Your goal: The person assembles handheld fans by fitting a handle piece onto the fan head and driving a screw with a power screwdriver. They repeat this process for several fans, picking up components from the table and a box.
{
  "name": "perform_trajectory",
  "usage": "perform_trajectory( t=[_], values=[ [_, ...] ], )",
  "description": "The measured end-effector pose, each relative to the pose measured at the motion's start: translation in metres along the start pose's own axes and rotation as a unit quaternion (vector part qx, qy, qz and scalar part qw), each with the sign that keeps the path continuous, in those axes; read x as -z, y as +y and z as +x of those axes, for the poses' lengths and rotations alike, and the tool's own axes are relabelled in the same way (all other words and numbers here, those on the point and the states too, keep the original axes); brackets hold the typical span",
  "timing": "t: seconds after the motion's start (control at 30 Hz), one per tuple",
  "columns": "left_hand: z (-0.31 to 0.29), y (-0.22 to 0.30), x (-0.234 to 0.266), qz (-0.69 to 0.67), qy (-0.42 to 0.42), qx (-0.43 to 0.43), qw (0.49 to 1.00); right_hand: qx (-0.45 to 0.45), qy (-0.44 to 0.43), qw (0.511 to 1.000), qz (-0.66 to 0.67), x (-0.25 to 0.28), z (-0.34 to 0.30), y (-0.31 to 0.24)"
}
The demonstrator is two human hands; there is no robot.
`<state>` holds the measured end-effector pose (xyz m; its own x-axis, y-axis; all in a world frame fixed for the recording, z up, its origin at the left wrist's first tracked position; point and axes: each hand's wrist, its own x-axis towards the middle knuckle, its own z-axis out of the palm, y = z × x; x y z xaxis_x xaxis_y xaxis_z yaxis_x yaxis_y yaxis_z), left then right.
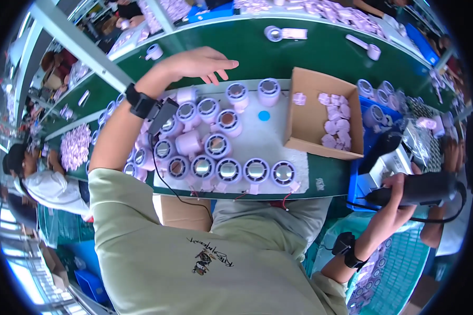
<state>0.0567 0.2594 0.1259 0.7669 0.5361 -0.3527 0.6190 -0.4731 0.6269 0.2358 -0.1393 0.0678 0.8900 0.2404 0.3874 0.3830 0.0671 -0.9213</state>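
Observation:
My left hand hovers open, palm down, over the far edge of the white mat, just above a cluster of small lilac round fan housings that stand on it. It holds nothing. Down at the right, my right hand grips a black electric screwdriver with a cable trailing from it, held off the bench beside a blue bin. A black band with a cord sits on each wrist.
An open cardboard box with small lilac parts stands right of the mat. More fan housings lie on the right. A green conveyor runs behind, carrying lilac parts. Another person sits at the left. A teal crate is below right.

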Motion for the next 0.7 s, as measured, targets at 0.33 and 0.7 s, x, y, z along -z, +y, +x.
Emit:
perform_trajectory(
  t=[0.33, 0.7],
  values=[
    [-0.125, -0.136, 0.021, 0.249, 0.148, 0.001, 0.957, 0.133, 0.081, 0.988, -0.001, -0.048, 0.001, 0.018],
    [-0.036, -0.186, 0.025, 0.158, 0.028, 0.116, 0.98, 0.336, -0.291, 0.873, -0.202, -0.153, -0.012, -0.038]
  ],
)
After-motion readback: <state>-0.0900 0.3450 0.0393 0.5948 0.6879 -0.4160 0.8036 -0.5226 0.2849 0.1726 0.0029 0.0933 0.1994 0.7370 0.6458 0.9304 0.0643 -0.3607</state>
